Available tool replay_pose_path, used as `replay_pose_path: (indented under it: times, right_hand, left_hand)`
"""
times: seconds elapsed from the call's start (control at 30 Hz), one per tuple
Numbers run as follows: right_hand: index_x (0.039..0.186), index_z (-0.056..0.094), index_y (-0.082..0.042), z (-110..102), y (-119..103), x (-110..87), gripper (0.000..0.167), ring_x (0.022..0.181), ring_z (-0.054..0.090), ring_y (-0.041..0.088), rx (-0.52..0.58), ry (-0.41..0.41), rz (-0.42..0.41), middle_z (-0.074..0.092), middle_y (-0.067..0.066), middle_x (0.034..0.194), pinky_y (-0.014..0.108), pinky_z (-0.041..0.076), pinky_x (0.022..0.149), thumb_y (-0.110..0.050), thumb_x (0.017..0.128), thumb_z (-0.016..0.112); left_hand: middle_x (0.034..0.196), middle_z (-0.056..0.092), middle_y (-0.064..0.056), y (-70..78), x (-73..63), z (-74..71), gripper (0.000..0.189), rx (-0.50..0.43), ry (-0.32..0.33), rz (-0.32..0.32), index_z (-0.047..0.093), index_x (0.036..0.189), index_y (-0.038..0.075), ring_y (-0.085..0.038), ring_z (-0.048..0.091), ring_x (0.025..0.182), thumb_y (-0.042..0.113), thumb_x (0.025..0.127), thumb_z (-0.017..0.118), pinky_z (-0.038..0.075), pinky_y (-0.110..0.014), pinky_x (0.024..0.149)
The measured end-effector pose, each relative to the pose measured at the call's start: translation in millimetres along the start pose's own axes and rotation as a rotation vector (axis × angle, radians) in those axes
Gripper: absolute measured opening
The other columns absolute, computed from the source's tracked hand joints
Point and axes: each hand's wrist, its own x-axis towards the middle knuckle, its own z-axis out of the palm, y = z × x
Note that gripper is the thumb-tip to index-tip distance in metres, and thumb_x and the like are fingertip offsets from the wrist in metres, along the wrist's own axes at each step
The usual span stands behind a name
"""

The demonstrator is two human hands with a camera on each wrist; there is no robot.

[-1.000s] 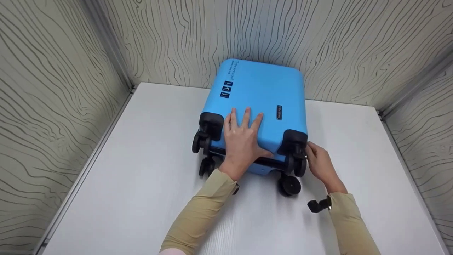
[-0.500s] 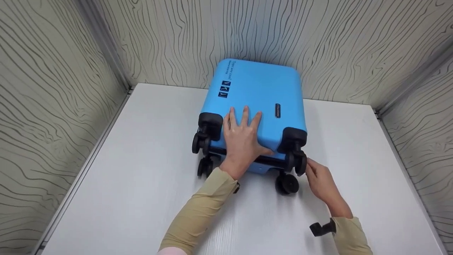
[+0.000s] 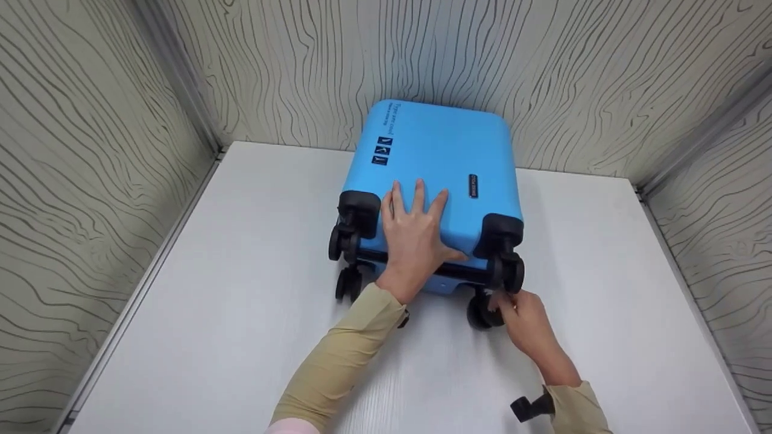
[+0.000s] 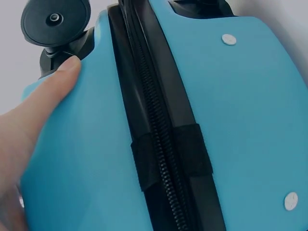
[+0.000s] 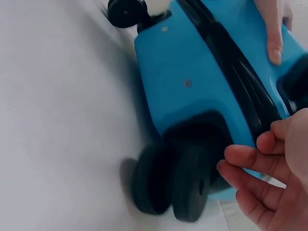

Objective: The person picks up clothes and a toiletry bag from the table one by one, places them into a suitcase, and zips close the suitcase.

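Observation:
A light-blue hard-shell suitcase [image 3: 446, 150] lies on its broad side, its black wheels toward me. My left hand [image 3: 416, 238] rests on it with fingers spread on the upper shell; in the left wrist view its thumb [image 4: 50, 89] lies along the bottom face beside a wheel [image 4: 55, 19]. A black zipper [image 4: 151, 96] runs round the seam between the two shell halves. My right hand [image 3: 528, 319] is at the near right corner, between the upper and lower wheels. Its thumb and fingers [image 5: 260, 163] pinch the zipper pull at the seam; the pull itself is hidden by them.
The suitcase lies on a white tabletop [image 3: 259, 253], its far end close to the wood-grain patterned back wall [image 3: 289, 72]. Similar side panels stand left and right. The lower right wheel [image 3: 480, 312] stands beside my right hand.
My right hand has moved from the suitcase's right side toward me and round the near right corner, ending in front of the lower wheel. My left hand stays on the shell.

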Motion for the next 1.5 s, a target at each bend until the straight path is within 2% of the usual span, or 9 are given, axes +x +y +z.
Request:
replay_pose_path:
  times: [0.17, 0.4, 0.73, 0.9, 1.03, 1.17, 1.3, 1.37, 1.5]
  right_hand:
    - [0.076, 0.066, -0.015, 17.4, -11.2, 1.7, 0.035, 0.074, 0.06, 0.014, 0.031, -0.008, -0.07, 0.064, -0.008, 0.074, 0.035, 0.048, 0.071, -0.016, 0.108, 0.053]
    - [0.079, 0.059, -0.02, 40.1, -29.1, 7.3, 0.03, 0.058, 0.049, 0.01, 0.053, -0.034, -0.116, 0.055, -0.008, 0.067, 0.029, 0.042, 0.056, -0.022, 0.109, 0.053]
    - [0.088, 0.068, -0.013, 68.0, -50.5, 15.7, 0.025, 0.075, 0.067, 0.011, 0.146, -0.108, -0.143, 0.069, -0.006, 0.08, 0.034, 0.055, 0.071, -0.014, 0.108, 0.054]
    - [0.096, 0.072, -0.015, 77.1, -57.4, 18.6, 0.021, 0.073, 0.066, 0.011, 0.145, -0.113, -0.189, 0.069, 0.0, 0.081, 0.033, 0.054, 0.07, -0.017, 0.108, 0.055]
    - [0.087, 0.067, -0.017, 83.1, -60.7, 19.9, 0.025, 0.069, 0.059, 0.009, 0.102, -0.12, -0.219, 0.064, -0.002, 0.076, 0.033, 0.05, 0.068, -0.017, 0.108, 0.054]
    - [0.093, 0.07, -0.013, 84.6, -58.7, 19.6, 0.02, 0.076, 0.057, 0.009, 0.085, -0.105, -0.231, 0.065, -0.006, 0.085, 0.035, 0.05, 0.072, -0.011, 0.106, 0.055]
    - [0.123, 0.073, -0.01, 80.8, -52.6, 18.7, 0.024, 0.099, 0.063, 0.011, 0.122, -0.096, -0.23, 0.07, -0.003, 0.116, 0.039, 0.052, 0.086, -0.008, 0.105, 0.057]
    - [0.129, 0.071, -0.011, 78.0, -50.8, 18.9, 0.027, 0.103, 0.063, 0.011, 0.146, -0.11, -0.221, 0.07, -0.003, 0.121, 0.04, 0.052, 0.089, -0.011, 0.106, 0.056]
    - [0.11, 0.074, -0.012, 73.6, -49.2, 20.4, 0.024, 0.088, 0.06, 0.01, 0.167, -0.149, -0.202, 0.071, -0.003, 0.102, 0.035, 0.05, 0.079, -0.023, 0.109, 0.053]
  left_hand:
    - [0.15, 0.051, -0.013, -0.6, 0.5, 1.0, 0.119, -0.002, 0.004, -0.001, 0.059, 0.146, 0.032, -0.05, 0.039, 0.139, 0.091, 0.043, 0.076, 0.028, -0.056, 0.114]
    - [0.15, 0.051, -0.013, -1.6, -2.4, 3.2, 0.119, -0.003, 0.008, 0.005, 0.059, 0.145, 0.032, -0.05, 0.039, 0.138, 0.092, 0.044, 0.075, 0.028, -0.057, 0.113]
    - [0.151, 0.05, -0.014, -1.7, -5.3, 2.4, 0.118, -0.004, 0.007, 0.011, 0.058, 0.147, 0.03, -0.051, 0.038, 0.139, 0.091, 0.047, 0.075, 0.028, -0.057, 0.113]
    - [0.15, 0.05, -0.015, -1.9, -7.2, 2.2, 0.117, 0.0, 0.022, 0.016, 0.058, 0.146, 0.029, -0.052, 0.038, 0.138, 0.09, 0.048, 0.077, 0.028, -0.057, 0.113]
    - [0.151, 0.05, -0.016, 0.2, -8.8, 1.3, 0.117, 0.008, 0.028, 0.025, 0.058, 0.147, 0.028, -0.052, 0.037, 0.139, 0.088, 0.049, 0.078, 0.027, -0.058, 0.114]
    - [0.153, 0.046, -0.017, 3.4, -10.2, -0.3, 0.116, 0.007, -0.007, 0.044, 0.055, 0.149, 0.027, -0.051, 0.035, 0.14, 0.087, 0.052, 0.078, 0.026, -0.059, 0.114]
    - [0.156, 0.043, -0.016, 1.4, -10.6, -5.2, 0.109, -0.019, -0.062, 0.085, 0.052, 0.152, 0.026, -0.048, 0.034, 0.142, 0.082, 0.061, 0.078, 0.026, -0.058, 0.115]
    - [0.156, 0.044, -0.014, -3.7, -10.1, -9.3, 0.102, -0.053, -0.086, 0.119, 0.051, 0.152, 0.027, -0.045, 0.034, 0.143, 0.076, 0.067, 0.08, 0.026, -0.057, 0.116]
    - [0.156, 0.045, -0.01, -20.3, -8.4, -19.2, 0.087, -0.122, -0.138, 0.191, 0.052, 0.151, 0.027, -0.041, 0.034, 0.144, 0.062, 0.078, 0.082, 0.027, -0.053, 0.116]
